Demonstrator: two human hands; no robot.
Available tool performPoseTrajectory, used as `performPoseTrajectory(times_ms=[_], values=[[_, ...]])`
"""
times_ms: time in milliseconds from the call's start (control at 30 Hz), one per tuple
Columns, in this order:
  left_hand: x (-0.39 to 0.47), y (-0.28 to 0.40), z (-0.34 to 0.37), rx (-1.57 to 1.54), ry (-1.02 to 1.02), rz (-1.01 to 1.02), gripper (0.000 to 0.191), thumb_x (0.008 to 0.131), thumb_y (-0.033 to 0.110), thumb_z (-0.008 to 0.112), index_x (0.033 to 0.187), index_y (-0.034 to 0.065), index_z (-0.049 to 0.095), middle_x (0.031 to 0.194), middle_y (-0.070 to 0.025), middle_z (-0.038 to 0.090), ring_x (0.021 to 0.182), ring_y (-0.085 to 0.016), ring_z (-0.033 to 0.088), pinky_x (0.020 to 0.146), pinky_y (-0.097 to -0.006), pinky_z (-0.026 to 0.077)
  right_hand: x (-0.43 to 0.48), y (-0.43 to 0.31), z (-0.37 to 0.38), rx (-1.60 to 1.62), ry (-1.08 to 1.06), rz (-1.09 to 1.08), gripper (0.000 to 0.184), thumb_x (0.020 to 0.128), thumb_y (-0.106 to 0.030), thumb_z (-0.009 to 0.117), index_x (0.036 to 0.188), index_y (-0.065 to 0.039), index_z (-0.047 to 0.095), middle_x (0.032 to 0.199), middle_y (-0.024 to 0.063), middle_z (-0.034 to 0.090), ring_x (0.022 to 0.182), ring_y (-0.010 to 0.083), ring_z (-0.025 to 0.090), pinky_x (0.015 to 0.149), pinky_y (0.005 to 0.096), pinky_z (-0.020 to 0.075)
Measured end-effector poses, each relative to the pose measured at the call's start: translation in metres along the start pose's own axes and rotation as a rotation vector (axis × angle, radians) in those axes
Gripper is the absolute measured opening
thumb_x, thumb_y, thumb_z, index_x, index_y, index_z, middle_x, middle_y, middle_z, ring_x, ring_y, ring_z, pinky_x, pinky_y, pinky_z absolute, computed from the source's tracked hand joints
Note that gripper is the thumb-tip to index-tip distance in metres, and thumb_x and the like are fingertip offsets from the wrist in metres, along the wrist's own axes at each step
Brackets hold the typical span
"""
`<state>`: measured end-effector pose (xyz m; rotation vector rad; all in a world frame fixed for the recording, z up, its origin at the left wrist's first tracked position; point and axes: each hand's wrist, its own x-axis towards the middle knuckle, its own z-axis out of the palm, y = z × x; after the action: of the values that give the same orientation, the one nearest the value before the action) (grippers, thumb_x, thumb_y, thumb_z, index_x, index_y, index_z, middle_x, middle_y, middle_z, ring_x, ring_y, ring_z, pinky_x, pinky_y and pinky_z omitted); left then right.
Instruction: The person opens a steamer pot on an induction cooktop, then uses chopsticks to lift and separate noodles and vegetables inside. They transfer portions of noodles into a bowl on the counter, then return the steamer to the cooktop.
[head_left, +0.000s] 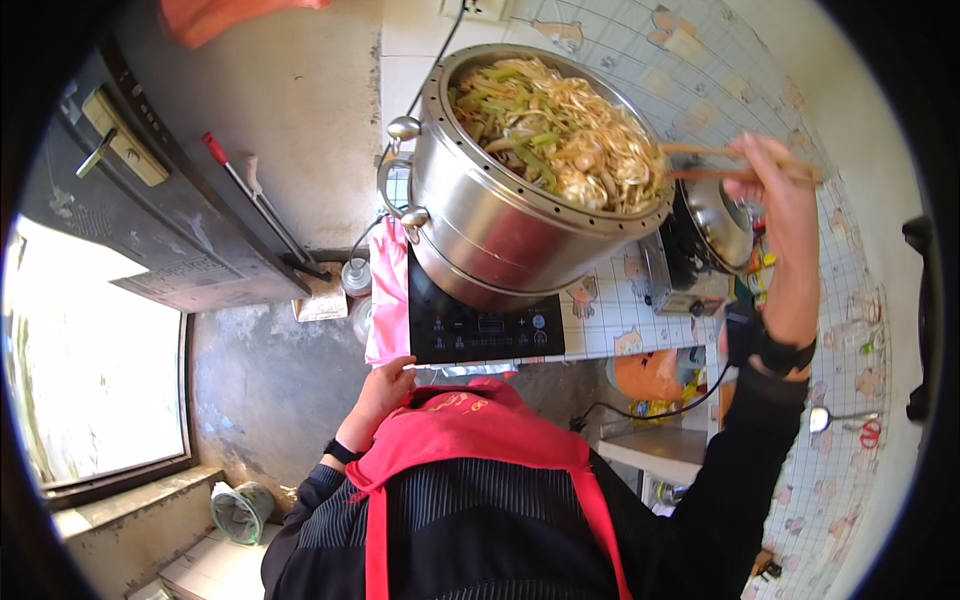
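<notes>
A large stainless steel steamer pot (480, 225) stands on a black induction cooktop (487, 337). It is heaped with noodles (600, 142) mixed with green vegetable pieces (499, 97). Long wooden chopsticks (697, 175) are gripped in my right hand (765, 169), beyond the pot's right rim. Their far ends reach the noodles at that side, where the tips are hidden. My left hand (386, 390) rests at the counter's front edge, by the cooktop's near left corner and a pink cloth (386, 300). Its fingers are bent, and whether they pinch the edge is unclear.
Right of the pot, a metal lidded pan (712, 217) sits on a second cooker (679, 292). A black cord (675, 412) hangs below the counter. At left are a door (150, 202), a long-handled tool (255, 195) and a bin (244, 514).
</notes>
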<state>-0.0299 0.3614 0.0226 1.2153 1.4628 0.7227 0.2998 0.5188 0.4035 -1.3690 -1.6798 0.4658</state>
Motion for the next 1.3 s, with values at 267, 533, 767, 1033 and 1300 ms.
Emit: performPoseTrajectory(times_ms=[267, 533, 767, 1033, 1300], values=[[0.007, 0.005, 0.002, 0.012, -0.052, 0.046, 0.031, 0.081, 0.017, 0.051, 0.107, 0.0001, 0.053, 0.07, -0.0126, 0.061, 0.065, -0.018, 0.059, 0.063, -0.0277, 0.046, 0.027, -0.072, 0.009, -0.297, -0.254, -0.181, 0.024, 0.082, -0.028, 0.052, 0.078, -0.004, 0.058, 0.062, -0.0013, 0.052, 0.046, 0.0046, 0.046, 0.044, 0.0166, 0.0374], [0.009, -0.002, -0.012, 0.05, -0.064, 0.046, 0.031, 0.082, 0.017, 0.049, 0.109, 0.0009, 0.053, 0.068, -0.0082, 0.059, 0.061, -0.014, 0.055, 0.059, -0.0256, 0.045, 0.004, -0.125, 0.041, -0.114, -0.225, -0.293, 0.022, 0.082, -0.024, 0.053, 0.074, -0.003, 0.054, 0.059, 0.0021, 0.053, 0.045, 0.0069, 0.049, 0.042, 0.0179, 0.0397], [0.013, -0.01, -0.021, 0.035, -0.064, 0.107, 0.03, 0.082, 0.017, 0.049, 0.107, 0.0004, 0.053, 0.068, -0.0084, 0.06, 0.061, -0.014, 0.056, 0.058, -0.0263, 0.045, 0.01, -0.08, 0.096, -0.317, -0.307, -0.134, 0.018, 0.08, -0.022, 0.055, 0.07, -0.007, 0.052, 0.059, -0.0006, 0.051, 0.048, 0.004, 0.049, 0.044, 0.0169, 0.04], [0.011, -0.018, -0.035, -0.016, -0.043, 0.04, 0.03, 0.082, 0.014, 0.048, 0.107, -0.0008, 0.053, 0.067, -0.0078, 0.059, 0.06, -0.013, 0.055, 0.055, -0.0246, 0.045, 0.017, -0.099, 0.05, -0.302, -0.155, -0.182, 0.019, 0.081, -0.023, 0.055, 0.073, -0.006, 0.053, 0.06, 0.0009, 0.054, 0.042, 0.0052, 0.047, 0.04, 0.0163, 0.0374], [0.014, -0.02, -0.034, 0.007, -0.041, 0.06, 0.03, 0.082, 0.015, 0.049, 0.108, -0.0003, 0.053, 0.069, -0.0078, 0.06, 0.06, -0.012, 0.055, 0.056, -0.0249, 0.045, -0.008, -0.106, 0.108, -0.024, -0.399, -0.237, 0.013, 0.081, -0.016, 0.054, 0.077, -0.005, 0.055, 0.064, 0.0011, 0.055, 0.047, 0.0055, 0.05, 0.046, 0.0175, 0.0402]])
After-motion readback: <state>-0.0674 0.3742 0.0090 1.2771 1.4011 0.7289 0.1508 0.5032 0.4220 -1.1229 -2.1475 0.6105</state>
